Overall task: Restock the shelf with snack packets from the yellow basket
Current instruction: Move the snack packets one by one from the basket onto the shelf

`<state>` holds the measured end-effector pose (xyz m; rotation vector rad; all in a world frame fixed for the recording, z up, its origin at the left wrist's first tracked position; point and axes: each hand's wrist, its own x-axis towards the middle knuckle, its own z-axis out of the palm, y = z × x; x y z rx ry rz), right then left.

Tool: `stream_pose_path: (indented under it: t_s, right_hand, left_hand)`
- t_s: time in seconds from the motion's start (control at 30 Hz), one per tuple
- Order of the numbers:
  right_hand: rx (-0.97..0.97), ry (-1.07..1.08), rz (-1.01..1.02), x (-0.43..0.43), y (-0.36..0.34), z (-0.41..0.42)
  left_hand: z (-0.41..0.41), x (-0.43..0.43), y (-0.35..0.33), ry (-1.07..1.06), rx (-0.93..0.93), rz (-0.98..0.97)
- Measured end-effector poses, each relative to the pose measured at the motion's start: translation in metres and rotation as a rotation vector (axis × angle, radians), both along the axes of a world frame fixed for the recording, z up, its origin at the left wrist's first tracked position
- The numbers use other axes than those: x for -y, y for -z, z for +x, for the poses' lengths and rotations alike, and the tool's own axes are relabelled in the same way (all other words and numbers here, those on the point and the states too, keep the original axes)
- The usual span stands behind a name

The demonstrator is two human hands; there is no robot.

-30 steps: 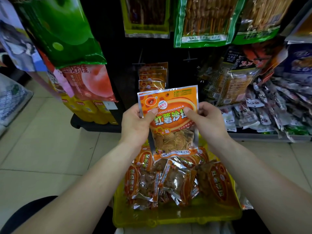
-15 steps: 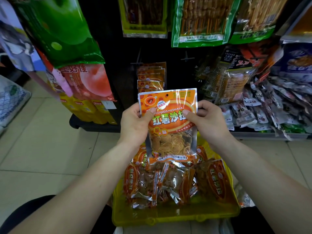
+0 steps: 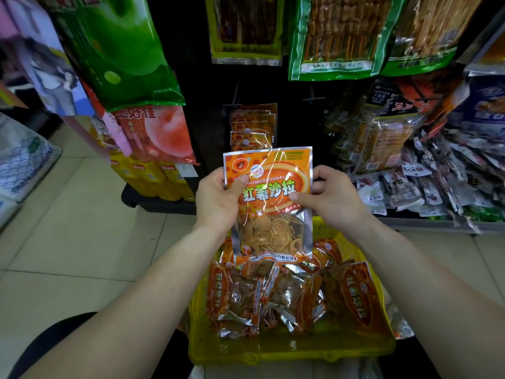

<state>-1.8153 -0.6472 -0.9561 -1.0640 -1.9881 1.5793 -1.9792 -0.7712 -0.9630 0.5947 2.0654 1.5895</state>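
An orange snack packet (image 3: 269,203) with a clear window showing spiral chips hangs upright in front of me. My left hand (image 3: 218,201) pinches its left edge, thumb on the front. My right hand (image 3: 328,196) pinches its right edge the same way. Below it sits the yellow basket (image 3: 289,351) on my lap, holding several more of the same orange packets (image 3: 276,294). Straight ahead, a row of matching packets (image 3: 252,125) hangs on a hook of the dark shelf, just above the held packet's top edge.
Green skewer-snack bags (image 3: 333,36) hang above. A big green bag (image 3: 123,47) and a pink one (image 3: 155,132) hang at the left, yellow packs (image 3: 153,179) beneath. A bin of small loose packets (image 3: 442,184) fills the right shelf. Tiled floor (image 3: 76,228) lies left.
The packet has sunk slightly in my view and my right thumb has slid lower on its right edge. Both hands keep hold of it.
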Motion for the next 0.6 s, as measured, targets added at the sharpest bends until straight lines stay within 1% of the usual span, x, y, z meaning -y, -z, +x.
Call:
stream_pose_path:
  t_s: [0.1, 0.2, 0.27, 0.37, 0.5, 0.6]
  right_hand:
    - [0.048, 0.066, 0.062, 0.0, 0.007, -0.006]
    - [0.07, 0.12, 0.04, -0.001, 0.014, -0.007]
    - [0.073, 0.116, 0.009, -0.002, 0.015, -0.007]
    - [0.076, 0.061, -0.01, -0.002, 0.017, -0.011]
    - [0.048, 0.02, -0.038, 0.0, 0.025, -0.017]
    - [-0.004, 0.017, -0.036, -0.003, 0.022, -0.019]
  left_hand:
    - [-0.005, 0.005, -0.001, 0.062, 0.027, -0.024]
    - [-0.009, 0.01, -0.003, 0.19, 0.039, -0.078]
    - [-0.013, 0.014, -0.002, 0.233, 0.007, -0.134]
    - [-0.019, 0.019, 0.004, 0.208, -0.028, -0.185]
    - [-0.023, 0.022, 0.013, 0.159, -0.027, -0.185]
    - [-0.027, 0.023, 0.014, 0.169, 0.02, -0.164]
